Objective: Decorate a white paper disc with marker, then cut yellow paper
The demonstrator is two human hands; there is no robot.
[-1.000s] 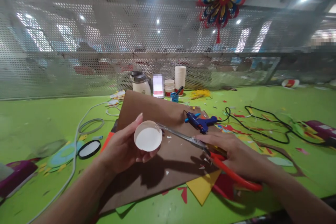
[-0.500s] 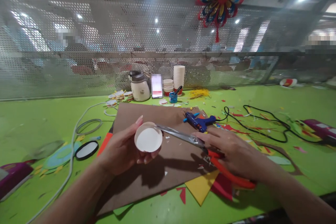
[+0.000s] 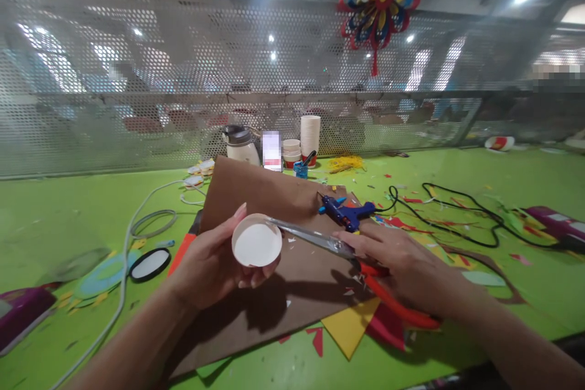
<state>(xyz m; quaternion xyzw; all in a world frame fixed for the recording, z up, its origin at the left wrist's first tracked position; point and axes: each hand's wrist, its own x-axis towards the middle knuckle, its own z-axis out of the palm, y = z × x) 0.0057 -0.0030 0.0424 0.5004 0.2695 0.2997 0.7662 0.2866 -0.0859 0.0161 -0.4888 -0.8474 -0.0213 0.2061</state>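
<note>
Centrally, my left hand (image 3: 208, 268) held a shallow white paper cup (image 3: 256, 244), fingers curled around its rim, above the brown cardboard sheet (image 3: 274, 201). My right hand (image 3: 402, 265) gripped the red-handled scissors (image 3: 338, 250), fingers closed through the handles; the blade tips touched the cup's right edge. A blue glue gun (image 3: 347, 213) lay just behind the scissors on the green table (image 3: 68, 207).
</note>
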